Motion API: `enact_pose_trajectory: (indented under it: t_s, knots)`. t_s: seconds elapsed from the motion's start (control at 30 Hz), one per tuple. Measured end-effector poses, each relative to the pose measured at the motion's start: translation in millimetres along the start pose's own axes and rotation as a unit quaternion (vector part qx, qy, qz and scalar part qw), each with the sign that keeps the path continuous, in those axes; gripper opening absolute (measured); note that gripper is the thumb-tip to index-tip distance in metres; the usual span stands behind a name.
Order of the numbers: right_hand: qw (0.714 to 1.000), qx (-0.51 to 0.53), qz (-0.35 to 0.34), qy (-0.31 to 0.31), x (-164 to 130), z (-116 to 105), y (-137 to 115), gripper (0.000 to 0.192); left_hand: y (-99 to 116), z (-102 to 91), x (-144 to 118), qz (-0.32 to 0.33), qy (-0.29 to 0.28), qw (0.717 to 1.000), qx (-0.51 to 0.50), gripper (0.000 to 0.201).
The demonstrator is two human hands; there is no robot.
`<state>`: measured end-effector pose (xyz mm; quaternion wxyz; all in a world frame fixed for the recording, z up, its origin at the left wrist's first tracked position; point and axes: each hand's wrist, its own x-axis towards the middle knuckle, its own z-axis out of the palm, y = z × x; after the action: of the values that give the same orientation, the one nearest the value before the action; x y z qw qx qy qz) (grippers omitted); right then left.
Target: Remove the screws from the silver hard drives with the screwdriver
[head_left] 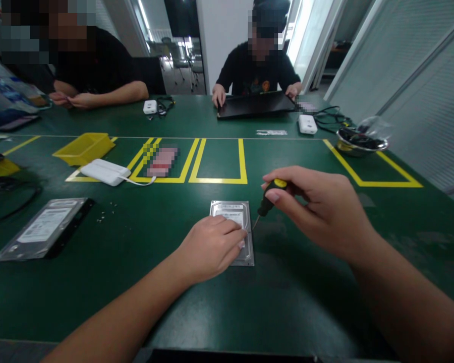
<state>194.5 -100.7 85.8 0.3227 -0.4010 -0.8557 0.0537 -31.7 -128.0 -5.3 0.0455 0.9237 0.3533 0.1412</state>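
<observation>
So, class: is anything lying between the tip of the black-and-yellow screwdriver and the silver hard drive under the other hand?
Nothing visible. The right hand holds the black-and-yellow screwdriver, its tip at the silver hard drive's right edge; the left hand rests on the drive, left of the tip.

- Dim indoor scene, and the brightest light pours in from the windows at the back.
- Soft shadow spreads right of the right hand (321, 212) across the green table (295, 302).
- Glare on the hard drive (232, 212) label.
- Edges bend wide; faces pixelated, forearms slightly soft.
</observation>
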Motion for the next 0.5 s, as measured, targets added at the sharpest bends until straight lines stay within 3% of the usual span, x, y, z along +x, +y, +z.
enact_pose_trajectory:
  t_s: [0.5]
  knots:
    - [1.0,-0.001,0.008,-0.01,3.0,7.4,3.0,0.021,0.4,-1.2,0.4,-0.007,-0.02,1.0,0.009,0.033]
